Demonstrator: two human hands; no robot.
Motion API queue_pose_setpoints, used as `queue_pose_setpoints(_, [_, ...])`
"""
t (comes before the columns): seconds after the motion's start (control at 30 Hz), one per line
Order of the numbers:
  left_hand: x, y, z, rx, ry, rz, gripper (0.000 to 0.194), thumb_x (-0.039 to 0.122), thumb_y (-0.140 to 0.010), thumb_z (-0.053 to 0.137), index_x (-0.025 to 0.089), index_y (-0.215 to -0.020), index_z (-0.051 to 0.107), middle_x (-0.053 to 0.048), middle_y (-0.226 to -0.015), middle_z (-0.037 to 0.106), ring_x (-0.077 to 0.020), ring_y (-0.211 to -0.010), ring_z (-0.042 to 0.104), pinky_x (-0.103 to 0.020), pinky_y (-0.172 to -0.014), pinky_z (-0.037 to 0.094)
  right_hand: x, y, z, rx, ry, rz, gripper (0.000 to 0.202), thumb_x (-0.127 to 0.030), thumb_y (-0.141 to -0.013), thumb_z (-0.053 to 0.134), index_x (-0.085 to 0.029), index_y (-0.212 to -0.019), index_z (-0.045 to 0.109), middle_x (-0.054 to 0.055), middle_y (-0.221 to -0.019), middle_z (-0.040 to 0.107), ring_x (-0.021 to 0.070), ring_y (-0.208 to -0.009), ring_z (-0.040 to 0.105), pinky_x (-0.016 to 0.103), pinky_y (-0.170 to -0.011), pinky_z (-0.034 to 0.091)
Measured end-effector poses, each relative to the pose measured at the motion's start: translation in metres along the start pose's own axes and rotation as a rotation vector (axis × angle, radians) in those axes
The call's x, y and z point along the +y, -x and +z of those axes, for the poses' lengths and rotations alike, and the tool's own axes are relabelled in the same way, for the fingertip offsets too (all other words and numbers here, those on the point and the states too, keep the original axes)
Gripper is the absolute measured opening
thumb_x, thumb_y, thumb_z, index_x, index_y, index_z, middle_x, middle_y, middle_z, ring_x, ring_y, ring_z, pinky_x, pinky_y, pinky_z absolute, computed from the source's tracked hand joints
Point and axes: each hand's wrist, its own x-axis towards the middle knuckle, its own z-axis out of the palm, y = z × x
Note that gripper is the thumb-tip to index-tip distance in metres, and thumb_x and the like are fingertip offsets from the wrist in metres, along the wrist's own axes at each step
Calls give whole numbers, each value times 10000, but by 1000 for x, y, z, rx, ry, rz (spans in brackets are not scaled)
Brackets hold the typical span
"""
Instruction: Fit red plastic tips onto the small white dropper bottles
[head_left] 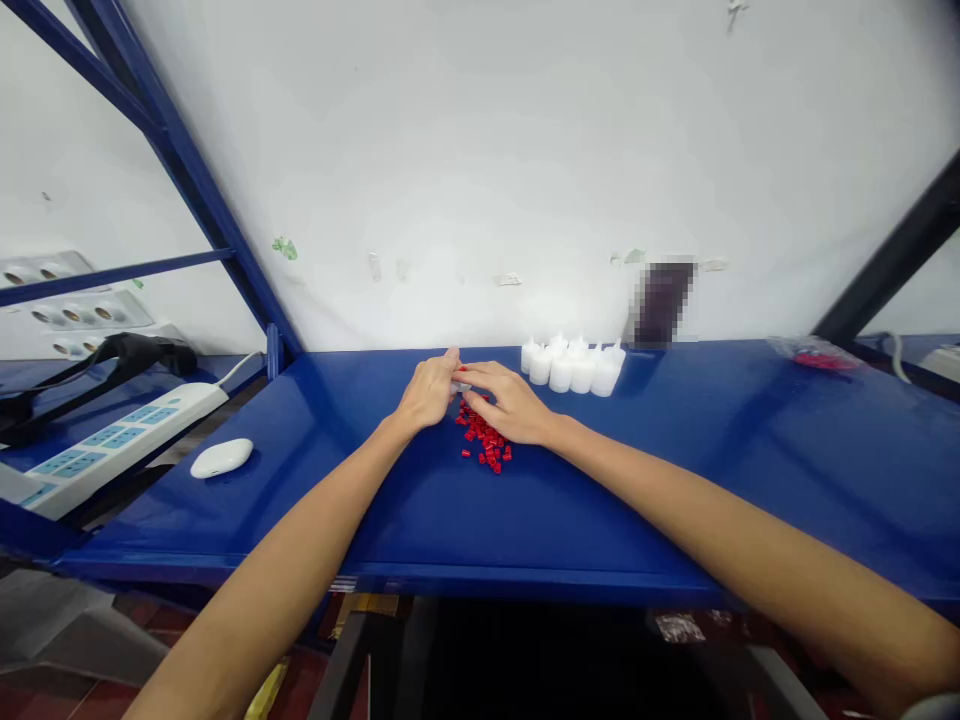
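My left hand (430,390) is wrapped round a small white bottle (461,386), which shows only in part between my hands. The fingers of my right hand (512,402) reach over its top, pinched at a tiny red piece (462,369) there. Just below my hands, a loose pile of small red caps (486,436) lies on the blue table (450,530). To the right of my right hand, several white bottles with pointed tips (580,371) stand upright in a close group near the wall.
A white rounded case (222,458) lies on the table at the left. Beyond it are a power strip (120,440) and a black strap (127,352). A clear bag with red contents (825,359) rests at the back right. Blue frame posts stand at the left.
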Motion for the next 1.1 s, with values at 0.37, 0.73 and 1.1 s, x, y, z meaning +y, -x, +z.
queue_pose_setpoints(0.37, [-26, -7, -12, 155, -382, -207, 636, 630, -964, 120, 233, -1082, 601, -87, -798, 666, -284, -838, 638, -369, -765, 426, 17, -20, -1, -217, 461, 98, 411, -273, -924, 459, -159, -1293, 599, 118, -1290, 631, 316, -1214, 481, 481, -973, 364])
queue_pose_setpoints(0.73, [-21, -5, -12, 119, -484, -251, 681, 656, -952, 92, 248, -1143, 602, -115, -1015, 714, -319, -998, 641, -381, -803, 440, 17, -30, -8, -297, 457, 201, 448, -195, -898, 419, -217, -1315, 582, 106, -1177, 683, 267, -1005, 616, 412, -875, 377])
queue_pose_setpoints(1.1, [-18, -3, -7, 89, -348, -107, 673, 594, -976, 124, 204, -933, 671, -72, -795, 688, -232, -785, 641, -329, -747, 438, 35, -21, -31, -547, 289, 232, 261, -260, -834, 589, -172, -1004, 767, 65, -785, 734, 188, -694, 640, 303, -684, 438])
